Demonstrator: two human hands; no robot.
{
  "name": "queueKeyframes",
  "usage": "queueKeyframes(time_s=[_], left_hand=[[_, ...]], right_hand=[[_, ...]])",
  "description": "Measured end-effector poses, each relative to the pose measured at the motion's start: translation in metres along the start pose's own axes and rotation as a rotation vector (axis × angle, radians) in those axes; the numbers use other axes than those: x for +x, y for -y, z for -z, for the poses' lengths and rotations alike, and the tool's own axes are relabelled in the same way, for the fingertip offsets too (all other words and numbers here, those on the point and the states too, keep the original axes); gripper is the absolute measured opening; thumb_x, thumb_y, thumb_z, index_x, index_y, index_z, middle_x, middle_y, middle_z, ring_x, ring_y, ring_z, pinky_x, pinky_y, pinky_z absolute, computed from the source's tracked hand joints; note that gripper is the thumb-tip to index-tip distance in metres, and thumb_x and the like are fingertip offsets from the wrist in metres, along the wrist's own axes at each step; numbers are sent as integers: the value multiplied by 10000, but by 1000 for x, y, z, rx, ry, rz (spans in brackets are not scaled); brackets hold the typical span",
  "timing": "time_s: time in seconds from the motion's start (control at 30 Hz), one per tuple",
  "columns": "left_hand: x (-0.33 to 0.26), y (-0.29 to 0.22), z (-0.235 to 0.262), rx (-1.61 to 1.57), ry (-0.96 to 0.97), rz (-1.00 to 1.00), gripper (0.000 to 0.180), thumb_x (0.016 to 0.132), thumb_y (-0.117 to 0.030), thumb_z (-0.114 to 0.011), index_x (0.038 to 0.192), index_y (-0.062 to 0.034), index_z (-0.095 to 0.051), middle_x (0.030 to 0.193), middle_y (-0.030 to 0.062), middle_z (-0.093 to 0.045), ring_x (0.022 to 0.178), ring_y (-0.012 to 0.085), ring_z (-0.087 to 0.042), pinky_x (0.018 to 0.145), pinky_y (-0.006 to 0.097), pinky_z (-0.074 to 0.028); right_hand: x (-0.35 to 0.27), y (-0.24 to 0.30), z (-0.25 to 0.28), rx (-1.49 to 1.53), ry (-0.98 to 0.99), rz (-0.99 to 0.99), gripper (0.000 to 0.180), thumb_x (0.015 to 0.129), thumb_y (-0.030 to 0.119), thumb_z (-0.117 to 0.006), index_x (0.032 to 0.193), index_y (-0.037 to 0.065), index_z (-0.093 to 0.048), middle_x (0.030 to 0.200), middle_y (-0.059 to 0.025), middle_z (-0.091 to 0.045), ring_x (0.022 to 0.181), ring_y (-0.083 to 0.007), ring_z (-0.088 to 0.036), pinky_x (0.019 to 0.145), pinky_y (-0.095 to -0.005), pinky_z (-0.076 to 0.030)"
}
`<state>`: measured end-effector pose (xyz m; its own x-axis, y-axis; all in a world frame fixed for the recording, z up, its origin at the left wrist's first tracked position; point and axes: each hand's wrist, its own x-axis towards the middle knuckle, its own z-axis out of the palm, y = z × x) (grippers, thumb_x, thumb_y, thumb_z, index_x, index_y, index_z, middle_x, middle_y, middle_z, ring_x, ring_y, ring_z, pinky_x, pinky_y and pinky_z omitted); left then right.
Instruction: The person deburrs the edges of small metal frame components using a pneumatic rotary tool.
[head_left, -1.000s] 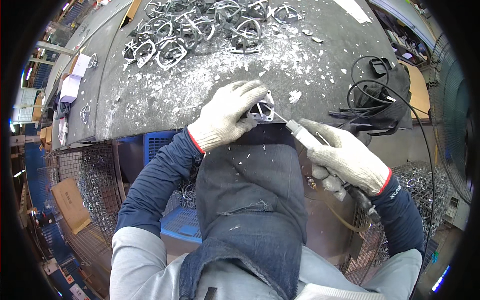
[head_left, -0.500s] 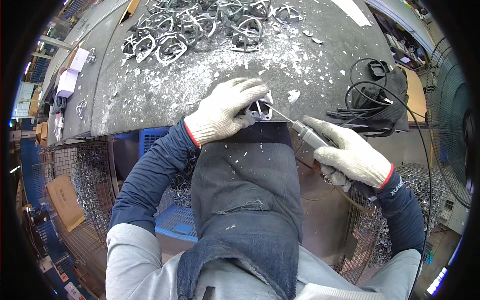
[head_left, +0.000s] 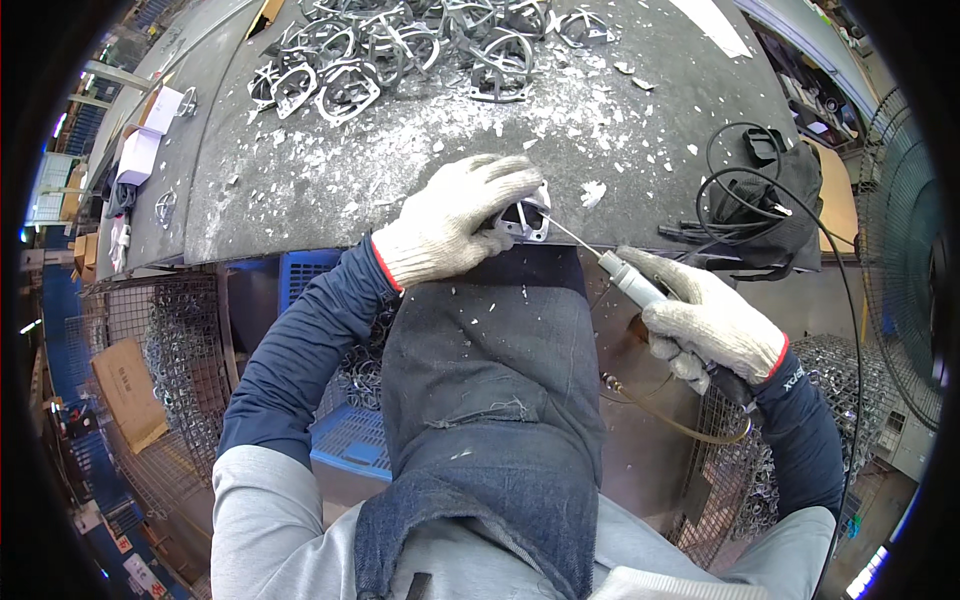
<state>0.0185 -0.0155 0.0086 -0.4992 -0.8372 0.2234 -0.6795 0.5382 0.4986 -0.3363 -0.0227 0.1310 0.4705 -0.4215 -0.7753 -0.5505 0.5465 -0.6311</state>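
My left hand (head_left: 455, 215), in a white knit glove, is closed around a small silvery metal bracket (head_left: 535, 228) at the table's near edge. Its fingers cover much of the part. My right hand (head_left: 715, 315), gloved likewise, grips a grey hand-held air tool (head_left: 634, 280) with a hose at its rear end. The tool's long thin shaft (head_left: 574, 237) points left, and its tip meets the bracket or lies just in front of it; I cannot tell which. White flakes (head_left: 592, 193) lie beyond the bracket.
Several similar metal brackets (head_left: 350, 90) are heaped on the dark table (head_left: 640, 130). A black bag with cables (head_left: 770, 215) lies at the right edge, near a large fan (head_left: 910, 260). Wire baskets of parts (head_left: 185, 360) and a blue crate (head_left: 352, 440) stand below.
My right hand and the tool have shifted slightly right and down, away from the bracket. The tool's hose hangs in a different curve. My left hand keeps its hold.
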Motion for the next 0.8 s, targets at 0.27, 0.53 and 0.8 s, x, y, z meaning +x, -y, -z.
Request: queueKeyframes(time_s=[0.27, 0.53, 0.8], left_hand=[[-3, 7, -2, 9, -7, -17, 894, 762, -70, -927, 1608, -106, -639, 1661, 190, -637, 1542, 434, -586, 1268, 527, -486], [1, 1, 0, 29, -13, -15, 909, 749, -48, -930, 1607, -88, -634, 1637, 195, -654, 1518, 443, -603, 1254, 539, -497], [0, 5, -5, 2, -31, -26, 900, 745, -45, -925, 1598, -86, -641, 1616, 206, -666, 1505, 447, -614, 1244, 542, -511]], right_hand=[[-3, 7, -2, -3, 33, 26, 875, 1058, 202, -663, 1826, 2, -292, 1089, -45, -740, 615, -67, -612, 468, -233, -540], [4, 20, -14, -33, -28, 70, 846, 1068, 211, -653, 1820, 9, -321, 1001, -31, -717, 582, -56, -598, 464, -229, -511], [1, 9, -10, -31, -43, -47, 826, 1087, 239, -652, 1823, 34, -337, 870, -6, -649, 560, -61, -602, 462, -236, -502]])
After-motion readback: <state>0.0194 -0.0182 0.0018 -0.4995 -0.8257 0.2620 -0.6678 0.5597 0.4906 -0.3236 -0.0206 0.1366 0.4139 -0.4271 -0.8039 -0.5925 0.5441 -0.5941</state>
